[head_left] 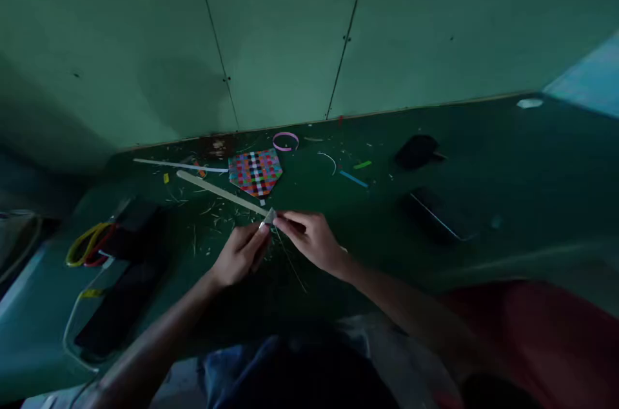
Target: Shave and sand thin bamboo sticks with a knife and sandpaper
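A long, pale, flat wooden strip (217, 191) slants down from the upper left, its near end at my fingers. My left hand (242, 253) is closed around that end, thumb on top. Between my hands shows a small grey flat piece (271, 217), perhaps a blade, pinched by the fingertips of my right hand (312, 238). Just beyond lies a multicoloured woven fan-shaped piece (255, 171) with a pointed near end. A second thin pale stick (181, 166) reaches left from it. Thin shavings (207, 209) are scattered around the strip.
On the green surface lie a pink ring (285, 142), a blue strip (354, 179), a green strip (362, 164) and a dark phone-like object (432, 215). A black item (416, 152) sits behind it. Yellow-handled scissors (87, 244) rest at left near dark pouches. A green panelled wall (285, 41) stands behind.
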`<move>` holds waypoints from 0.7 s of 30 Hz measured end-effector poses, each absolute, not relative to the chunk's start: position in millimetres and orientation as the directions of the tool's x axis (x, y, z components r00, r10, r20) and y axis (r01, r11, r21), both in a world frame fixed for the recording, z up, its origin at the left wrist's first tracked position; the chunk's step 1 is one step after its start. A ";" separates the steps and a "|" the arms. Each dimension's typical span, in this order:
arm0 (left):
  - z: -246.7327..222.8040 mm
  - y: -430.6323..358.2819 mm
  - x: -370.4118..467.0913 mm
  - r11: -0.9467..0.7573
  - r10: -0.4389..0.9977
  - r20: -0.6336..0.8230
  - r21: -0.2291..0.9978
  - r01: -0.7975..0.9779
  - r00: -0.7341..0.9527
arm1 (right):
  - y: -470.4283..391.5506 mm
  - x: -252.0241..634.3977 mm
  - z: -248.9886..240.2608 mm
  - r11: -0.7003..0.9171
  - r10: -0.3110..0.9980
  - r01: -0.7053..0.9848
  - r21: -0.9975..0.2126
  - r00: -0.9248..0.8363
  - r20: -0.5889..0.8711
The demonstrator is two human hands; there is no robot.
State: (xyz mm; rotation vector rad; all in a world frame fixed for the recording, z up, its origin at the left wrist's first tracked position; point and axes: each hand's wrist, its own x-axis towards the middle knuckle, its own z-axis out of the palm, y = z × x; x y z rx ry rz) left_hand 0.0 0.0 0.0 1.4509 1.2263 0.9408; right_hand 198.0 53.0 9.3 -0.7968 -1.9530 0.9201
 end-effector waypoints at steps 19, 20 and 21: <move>11.9 3.6 -13.1 0.053 0.983 -0.065 0.996 0.075 0.171 | 60.9 205.6 1.3 0.541 0.781 0.264 -0.799 -0.509 0.361; 11.3 2.7 -9.2 0.062 0.980 -0.077 0.994 0.088 0.181 | 60.3 205.2 1.7 0.548 0.773 0.254 -0.797 -0.518 0.367; 10.8 2.1 -6.2 0.061 0.980 -0.079 0.993 0.100 0.182 | 59.8 204.9 1.8 0.554 0.767 0.246 -0.796 -0.522 0.372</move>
